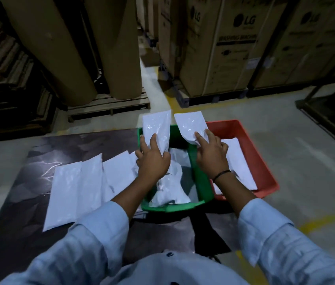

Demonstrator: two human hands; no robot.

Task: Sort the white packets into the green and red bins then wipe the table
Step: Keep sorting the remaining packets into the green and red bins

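Behind the table (39,153) is a warehouse floor with big brown paper rolls (59,48) standing on a wooden pallet (109,105) and tall cartons (234,48) printed with LG and washing machine. The table has a dark, marbled top. At its right edge stands the green bin (201,177), and the red bin (265,171) is just beside it on the right, their walls touching. I cannot tell if the red bin rests on the table.

The left hand (154,161) grips the lower end of a white packet (157,125) with curled fingers, and the packet stands almost upright above the far part of the green bin. The right hand (211,159), with a black band (221,174) on the wrist, pinches the lower corner of a second white packet (190,124), which is above the place where the two bins meet.

Crumpled packets (170,190) lie inside the green bin, and flat packets (240,161) lie inside the red bin. A row of overlapping packets (76,188) lies on the table, left of the green bin. Both arms have light blue sleeves.
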